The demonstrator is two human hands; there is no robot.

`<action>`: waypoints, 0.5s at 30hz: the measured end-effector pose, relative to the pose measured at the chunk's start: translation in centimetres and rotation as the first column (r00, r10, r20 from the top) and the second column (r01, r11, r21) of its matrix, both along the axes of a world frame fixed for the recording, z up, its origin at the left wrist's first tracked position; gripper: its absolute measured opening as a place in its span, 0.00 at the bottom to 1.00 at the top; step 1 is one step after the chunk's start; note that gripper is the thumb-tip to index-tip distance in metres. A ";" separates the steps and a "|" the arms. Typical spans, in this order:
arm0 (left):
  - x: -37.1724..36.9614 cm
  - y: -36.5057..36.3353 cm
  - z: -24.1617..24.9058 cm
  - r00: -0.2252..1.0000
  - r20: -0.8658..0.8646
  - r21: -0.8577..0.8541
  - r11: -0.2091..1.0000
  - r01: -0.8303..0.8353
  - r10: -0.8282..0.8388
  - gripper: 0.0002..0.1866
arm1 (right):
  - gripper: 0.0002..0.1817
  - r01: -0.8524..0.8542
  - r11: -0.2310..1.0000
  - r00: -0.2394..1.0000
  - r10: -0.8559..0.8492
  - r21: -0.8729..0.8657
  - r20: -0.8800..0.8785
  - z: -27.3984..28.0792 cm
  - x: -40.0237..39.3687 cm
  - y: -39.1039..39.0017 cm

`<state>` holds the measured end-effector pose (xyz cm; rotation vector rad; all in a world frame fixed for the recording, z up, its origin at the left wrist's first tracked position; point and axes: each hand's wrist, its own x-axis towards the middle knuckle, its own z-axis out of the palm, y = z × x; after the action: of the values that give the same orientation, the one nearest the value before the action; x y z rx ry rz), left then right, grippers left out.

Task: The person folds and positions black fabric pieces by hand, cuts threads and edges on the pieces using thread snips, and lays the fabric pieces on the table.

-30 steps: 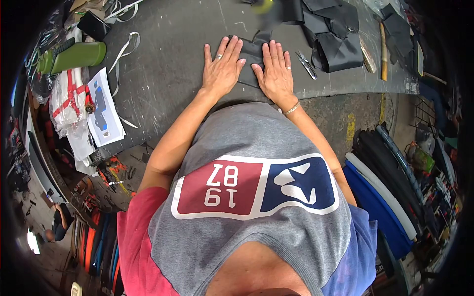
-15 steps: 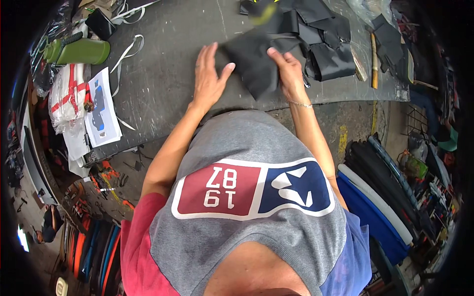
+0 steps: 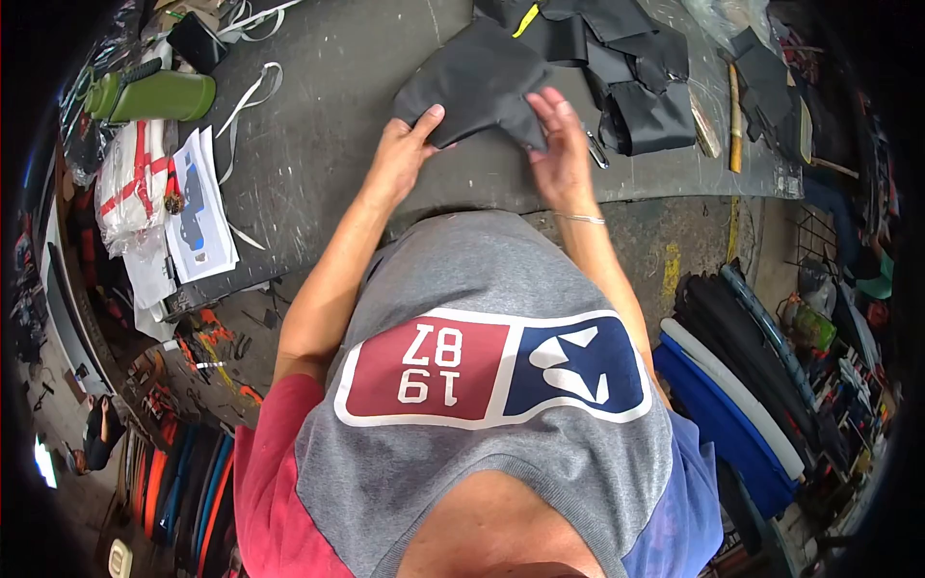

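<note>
A black fabric piece [image 3: 472,77] with an angled outline is lifted at its near edge above the dark worktable [image 3: 328,116]. My left hand [image 3: 397,159] is closed on its left corner, thumb on top and the other fingers underneath. At the right edge of the piece, my right hand [image 3: 564,154] is open, its fingers apart and slightly blurred; whether they touch the fabric is hard to see. Behind lies a pile of black fabric pieces [image 3: 646,116], with a yellow strip [image 3: 526,19] beside it. A pen [image 3: 597,149] lies just right of my right hand.
To the left are a green bottle [image 3: 159,98], a white strap [image 3: 236,120], printed sheets [image 3: 200,217] and a plastic-wrapped bundle [image 3: 135,193]. A wooden stick [image 3: 735,116] lies right. Fabric rolls [image 3: 742,385] stand below the table at right. Another person [image 3: 101,433] is far left.
The fabric piece has turned and shifted left. My left hand has taken hold of its corner. My right hand has let go and opened. The yellow strip has come to rest.
</note>
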<state>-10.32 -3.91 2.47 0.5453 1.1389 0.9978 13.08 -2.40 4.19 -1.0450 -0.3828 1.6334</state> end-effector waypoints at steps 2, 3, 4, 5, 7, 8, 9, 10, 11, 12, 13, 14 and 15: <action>-2.1 0.4 -0.6 0.917 -0.368 -0.039 0.988 0.153 -0.156 0.25 | 0.29 -0.065 0.992 0.998 0.064 0.111 0.012 -1.1 2.4 0.4; -2.6 0.7 -0.1 0.763 -0.607 -0.085 0.972 0.217 -0.223 0.29 | 0.27 -0.124 0.989 0.991 0.119 0.078 0.064 -0.8 3.1 0.3; -2.3 0.6 0.1 0.767 -0.620 -0.006 0.978 0.207 -0.166 0.29 | 0.21 -0.156 0.986 0.984 0.150 0.061 0.094 -0.7 3.2 0.5; -1.8 0.5 0.4 0.772 -0.627 0.074 0.978 0.197 -0.108 0.30 | 0.19 -0.170 0.985 0.973 0.162 0.032 0.166 -0.8 3.4 0.6; -1.3 1.2 -0.7 0.867 -0.495 0.184 0.968 0.170 -0.058 0.31 | 0.16 -0.196 0.980 0.933 0.195 -0.025 0.301 -0.8 2.9 0.7; -1.5 1.5 -1.2 0.852 -0.519 0.188 0.963 0.190 -0.067 0.30 | 0.13 -0.128 0.992 0.963 0.127 -0.013 0.238 -0.7 2.4 0.6; -1.4 1.7 -0.5 0.837 -0.542 0.191 0.959 0.211 -0.076 0.31 | 0.12 -0.070 0.998 0.971 0.067 0.002 0.230 -1.2 2.0 0.4; -0.5 1.2 0.9 0.901 -0.425 0.108 0.984 0.143 -0.084 0.34 | 0.12 -0.009 1.000 0.975 0.006 0.016 0.222 -2.0 1.7 0.1; -0.5 1.1 0.7 0.927 -0.347 0.089 0.978 0.186 -0.144 0.33 | 0.12 0.052 0.998 0.975 -0.057 0.029 0.215 -2.6 1.6 -0.2; -0.5 0.8 0.2 0.942 -0.266 0.074 0.970 0.231 -0.204 0.33 | 0.13 0.075 0.997 0.971 -0.081 0.033 0.225 -2.8 1.4 -0.5; -0.6 0.5 -0.2 0.948 -0.182 0.062 0.959 0.277 -0.262 0.32 | 0.13 0.062 0.998 0.970 -0.066 0.023 0.234 -3.2 1.6 -0.9; -0.6 0.4 -0.7 0.953 -0.132 0.033 0.960 0.278 -0.272 0.34 | 0.13 0.048 0.999 0.969 -0.049 0.012 0.241 -3.8 1.8 -1.3; -0.7 0.2 -1.6 0.949 -0.179 0.019 0.963 0.267 -0.260 0.33 | 0.13 0.032 0.999 0.969 -0.031 0.000 0.247 -3.7 1.7 -1.6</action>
<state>-11.05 -3.76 0.89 0.8115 1.1653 0.7546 14.77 -4.01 0.47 -1.2561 -0.5249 1.4800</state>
